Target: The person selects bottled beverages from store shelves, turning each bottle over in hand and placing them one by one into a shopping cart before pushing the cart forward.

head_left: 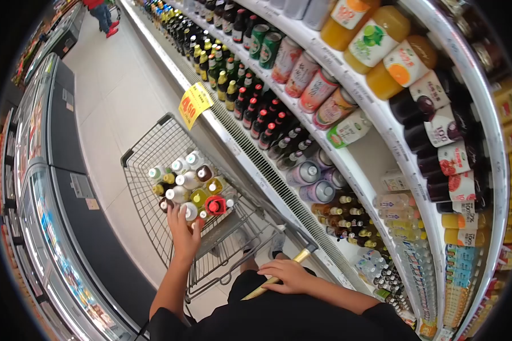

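A wire shopping cart (148, 230) stands before me with several bottles packed in its basket. My left hand (185, 234) reaches in at the near side of the bottles, its fingers and thumb around a white-capped bottle (190, 211) whose body is mostly hidden. Beside that bottle are one with a red top (215, 205) and one with yellow-green contents (199, 197). Other white caps (179, 165) crowd the far side. My right hand (289, 276) is closed over the gold-coloured cart handle (302, 255), close to my body.
Drink shelves (375, 148) run along the right with beer bottles (233, 94), cans (304, 74) and juice bottles (404, 62). A yellow price sign (194, 105) sticks out over the cart's front corner. Freezer cases (48, 170) line the left. A person in red shoes (111, 31) stands far up the aisle.
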The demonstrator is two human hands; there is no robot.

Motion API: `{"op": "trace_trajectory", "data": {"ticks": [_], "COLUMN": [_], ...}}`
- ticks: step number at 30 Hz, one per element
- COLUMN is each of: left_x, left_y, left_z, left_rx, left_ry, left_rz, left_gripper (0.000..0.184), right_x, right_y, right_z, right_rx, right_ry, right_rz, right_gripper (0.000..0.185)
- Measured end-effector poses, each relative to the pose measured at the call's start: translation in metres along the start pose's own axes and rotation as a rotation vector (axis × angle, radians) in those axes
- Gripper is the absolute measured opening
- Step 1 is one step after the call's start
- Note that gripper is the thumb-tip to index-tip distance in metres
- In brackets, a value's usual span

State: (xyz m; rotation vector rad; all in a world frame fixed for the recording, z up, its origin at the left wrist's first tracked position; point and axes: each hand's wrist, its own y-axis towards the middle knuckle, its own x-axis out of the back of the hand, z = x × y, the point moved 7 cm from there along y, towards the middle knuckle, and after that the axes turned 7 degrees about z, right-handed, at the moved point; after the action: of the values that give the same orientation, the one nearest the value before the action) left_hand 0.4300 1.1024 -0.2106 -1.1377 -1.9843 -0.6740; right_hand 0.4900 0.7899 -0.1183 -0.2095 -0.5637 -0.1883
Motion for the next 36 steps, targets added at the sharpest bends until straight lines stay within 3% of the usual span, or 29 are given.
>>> {"op": "trace_trajectory", "data": {"ticks": [1, 3, 8, 13, 15, 16, 18, 22, 24, 27, 31, 33, 34, 35, 36], "left_x": [-0.004, -0.015, -0.025, -0.004, 0.009, 0.014, 0.021, 0.024, 0.024, 0.033, 0.028, 0.024, 0.024, 0.024, 0.024], "left_y": [-0.011, -0.037, -0.077, -0.089, -0.093, -0.095, -0.102, -0.118, -0.126, -0.133, -0.145, -0.149, -0.150, -0.150, -0.150], "left_z": [-0.020, -0.053, -0.114, -0.136, -0.151, -0.157, -0.167, -0.177, -0.181, -0.193, -0.179, -0.172, -0.173, -0.173, -0.174], "left_rx": [-0.007, -0.011, -0.023, 0.066, 0.080, 0.091, 0.101, 0.143, 0.183, 0.189, 0.204, 0.202, 0.197, 0.195, 0.190], "left_ry": [-0.016, -0.037, -0.111, -0.061, -0.032, -0.028, -0.013, -0.104, -0.185, -0.172, -0.208, -0.204, -0.191, -0.194, -0.178], "left_rz": [0.022, 0.056, 0.082, -0.007, -0.020, -0.031, -0.046, -0.043, -0.044, -0.066, -0.066, -0.072, -0.074, -0.079, -0.080], "left_gripper": [0.059, 0.058, 0.057, 0.058, 0.057, 0.057, 0.056, 0.055, 0.054, 0.054, 0.054, 0.057, 0.058, 0.058, 0.058], "right_x": [0.006, 0.017, 0.114, 0.255, 0.304, 0.329, 0.352, 0.377, 0.380, 0.379, 0.372, 0.361, 0.349, 0.329, 0.314], "right_y": [-0.002, -0.011, -0.037, -0.050, -0.051, -0.049, -0.038, -0.012, 0.003, 0.007, 0.008, -0.003, -0.009, -0.011, -0.016], "right_z": [0.001, -0.012, -0.060, -0.166, -0.198, -0.201, -0.236, -0.269, -0.286, -0.294, -0.297, -0.274, -0.219, -0.215, -0.203], "right_rx": [-0.001, -0.143, -0.242, -0.279, -0.465, -0.455, -0.861, -0.663, -0.605, -0.713, -0.645, -0.513, -0.549, -0.545, -0.348], "right_ry": [-0.023, 0.247, 0.156, 0.066, -0.196, -0.186, 0.004, -0.125, 0.111, 0.134, 0.129, -0.203, -0.138, -0.143, -0.225], "right_rz": [-0.023, -0.153, -0.758, -1.220, -1.228, -1.233, -0.874, -0.959, -0.881, -0.729, -0.754, -0.865, -0.836, -0.837, -0.941], "right_gripper": [0.037, 0.033, 0.038, 0.078, 0.099, 0.099, 0.113, 0.112, 0.103, 0.098, 0.088, 0.083, 0.078, 0.078, 0.077]}}
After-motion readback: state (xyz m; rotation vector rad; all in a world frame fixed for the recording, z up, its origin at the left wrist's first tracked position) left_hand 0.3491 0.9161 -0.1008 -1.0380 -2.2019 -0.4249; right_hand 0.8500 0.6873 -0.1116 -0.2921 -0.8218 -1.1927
